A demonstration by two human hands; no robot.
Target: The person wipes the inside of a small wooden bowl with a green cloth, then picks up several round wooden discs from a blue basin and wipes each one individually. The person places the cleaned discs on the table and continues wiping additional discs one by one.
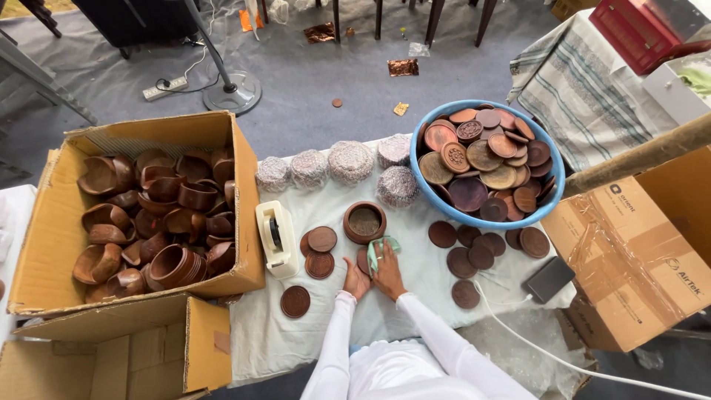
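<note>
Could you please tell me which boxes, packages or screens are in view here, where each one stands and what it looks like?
Open cardboard box: left of the table, brown, full of wooden bowls.
Second cardboard box: lower left, brown, flaps partly shut.
Taped cardboard box: right, brown, clear tape and dark printing.
Wrapped round bundles: table's far edge, bubble-wrapped, pale.
Phone: right of the hands, dark screen, white cable attached.
Red case: top right, rectangular.

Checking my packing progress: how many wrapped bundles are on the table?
5: four in a row along the table's far edge, one nearer, beside the blue basin. The basin may hide others.
</note>
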